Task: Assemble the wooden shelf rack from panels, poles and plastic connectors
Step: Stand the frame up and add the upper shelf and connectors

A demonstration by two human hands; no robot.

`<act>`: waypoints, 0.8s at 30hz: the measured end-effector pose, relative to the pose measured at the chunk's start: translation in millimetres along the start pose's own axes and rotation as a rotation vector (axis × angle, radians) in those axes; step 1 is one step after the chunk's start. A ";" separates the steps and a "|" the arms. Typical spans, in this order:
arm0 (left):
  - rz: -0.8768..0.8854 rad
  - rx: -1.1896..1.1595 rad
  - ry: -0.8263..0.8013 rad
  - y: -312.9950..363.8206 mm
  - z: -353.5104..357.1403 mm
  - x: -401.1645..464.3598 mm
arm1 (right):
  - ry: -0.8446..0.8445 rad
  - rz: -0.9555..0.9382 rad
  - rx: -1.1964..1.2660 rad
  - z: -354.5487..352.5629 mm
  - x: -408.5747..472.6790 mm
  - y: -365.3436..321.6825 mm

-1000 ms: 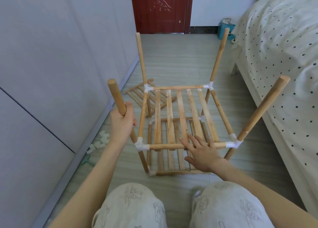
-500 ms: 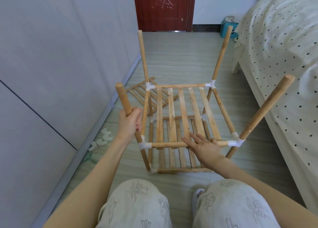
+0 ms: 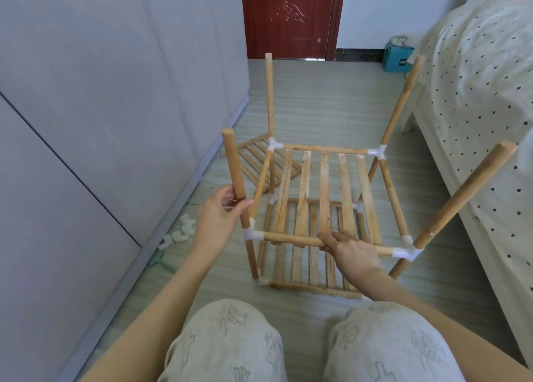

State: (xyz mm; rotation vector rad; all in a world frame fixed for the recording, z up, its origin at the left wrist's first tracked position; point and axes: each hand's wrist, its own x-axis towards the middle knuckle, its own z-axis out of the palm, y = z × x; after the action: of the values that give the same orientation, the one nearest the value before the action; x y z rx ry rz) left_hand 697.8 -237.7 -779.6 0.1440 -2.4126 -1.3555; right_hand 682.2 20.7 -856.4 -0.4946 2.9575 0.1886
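Half-built rack [image 3: 323,208] stands on floor [image 3: 331,107] between wardrobe [image 3: 101,93] and bed [image 3: 476,93], 2 slatted shelves fitted, 4 poles rising from white corner connectors. Left hand [image 3: 219,217] loosely wrapped round near-left pole [image 3: 234,168], fingers partly uncurled. Right hand [image 3: 352,251] rests on front rail [image 3: 291,238], fingers extended, thumb under. Spare panel [image 3: 259,162] lies on floor behind rack. Loose connectors [image 3: 181,231] beside wardrobe base.
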 end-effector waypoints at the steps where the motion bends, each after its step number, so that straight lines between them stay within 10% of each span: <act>1: 0.015 0.026 0.015 -0.1 1.6 2.8 | 0.004 -0.002 0.006 0.6 -0.1 0.6; 13: -0.059 -0.072 -0.125 -9.7 0.8 15.8 | -0.076 -0.065 -0.020 -13.4 5.6 1.0; 24: -0.146 -0.166 -0.216 7.5 -4.1 19.2 | -0.512 -0.167 0.048 -64.7 25.2 -15.0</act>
State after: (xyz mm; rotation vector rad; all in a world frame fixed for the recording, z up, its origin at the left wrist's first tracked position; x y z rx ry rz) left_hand 682.2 -242.0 -766.2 0.1391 -2.4887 -1.7101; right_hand 656.2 -10.8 -798.2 -0.5822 2.4055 0.1913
